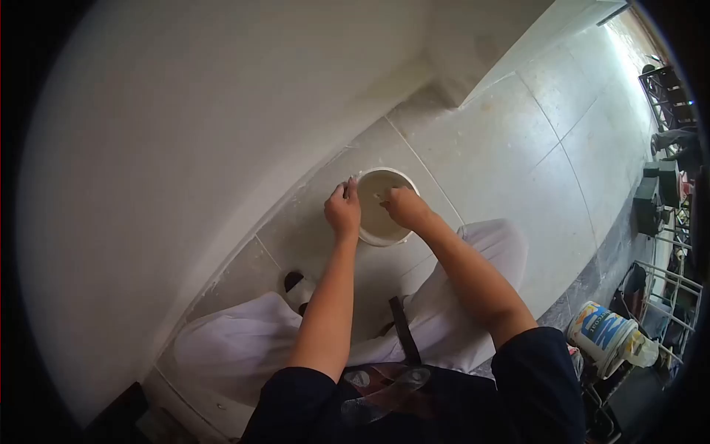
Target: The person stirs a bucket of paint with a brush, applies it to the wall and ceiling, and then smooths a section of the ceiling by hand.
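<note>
A round white bucket (386, 238) stands on the tiled floor in front of my bent legs. My left hand (342, 210) is closed at the bucket's left rim, its fingers curled against the edge. Over the bucket's opening, my right hand (405, 208) is closed in a fist-like grip. A small pale bit (378, 197) shows by its fingers, but what the hand holds cannot be made out. The inside of the bucket looks off-white, and its contents are hard to tell.
A pale wall (222, 133) rises close on the left, with a corner jutting out ahead. Large floor tiles (532, 148) stretch to the right. A labelled paint bucket (603, 331), a metal rack (669, 296) and dark green boxes (651, 200) stand along the right side.
</note>
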Tool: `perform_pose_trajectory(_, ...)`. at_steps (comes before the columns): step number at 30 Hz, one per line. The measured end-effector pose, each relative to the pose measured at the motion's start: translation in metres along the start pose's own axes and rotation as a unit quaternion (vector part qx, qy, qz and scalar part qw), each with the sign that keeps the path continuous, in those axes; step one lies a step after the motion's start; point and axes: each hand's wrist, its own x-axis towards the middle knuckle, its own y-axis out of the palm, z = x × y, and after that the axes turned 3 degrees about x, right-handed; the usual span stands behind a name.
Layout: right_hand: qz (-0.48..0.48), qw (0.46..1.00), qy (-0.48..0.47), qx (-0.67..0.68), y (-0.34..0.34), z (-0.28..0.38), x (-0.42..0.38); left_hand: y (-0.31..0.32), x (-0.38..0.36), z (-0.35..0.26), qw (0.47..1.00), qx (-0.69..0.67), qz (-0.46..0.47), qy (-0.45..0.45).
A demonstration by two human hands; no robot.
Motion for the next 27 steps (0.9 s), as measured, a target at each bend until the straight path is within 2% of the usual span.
perform_pose_trajectory(2,-0.008,1.0,0.026,0.007,-0.004,0.016,-0.005,-0.008,-0.003,-0.007,1.0,-0.004,0.001,-0.011)
perform_pose_trajectory(3,-0.02,0.999,-0.009,0.043,0.024,0.038,0.029,-0.032,0.027,0.012,0.999,0.033,-0.028,0.011)
perform_pose_trajectory(5,-0.023,0.998,-0.019,0.057,0.039,0.041,0.037,-0.043,0.027,0.015,0.998,0.049,-0.036,0.019)
perform_pose_trajectory(8,-0.006,0.999,0.039,-0.009,0.023,0.036,0.035,-0.023,0.024,0.007,1.0,-0.002,0.001,0.003)
perform_pose_trajectory(10,0.005,0.999,0.031,-0.007,0.033,0.04,0.041,-0.032,0.025,0.009,1.0,0.022,0.005,-0.019)
perform_pose_trajectory(12,-0.045,0.999,0.024,0.008,0.043,0.047,0.041,-0.034,0.025,0.017,1.0,0.02,-0.018,-0.012)
perform_pose_trajectory(13,-0.071,0.997,0.021,0.016,0.044,0.047,0.043,-0.034,0.026,0.016,0.999,0.017,-0.03,-0.008)
perform_pose_trajectory(16,-0.066,0.998,0.013,0.004,0.043,0.05,0.047,-0.034,0.027,0.016,0.999,0.031,-0.012,-0.029)
perform_pose_trajectory(23,-0.062,0.997,0.033,0.044,0.005,0.064,0.019,-0.027,0.027,0.021,0.999,0.013,-0.04,-0.014)
perform_pose_trajectory(27,-0.079,0.995,0.005,0.063,0.007,0.061,0.007,-0.032,0.027,0.018,0.999,0.025,-0.03,-0.019)
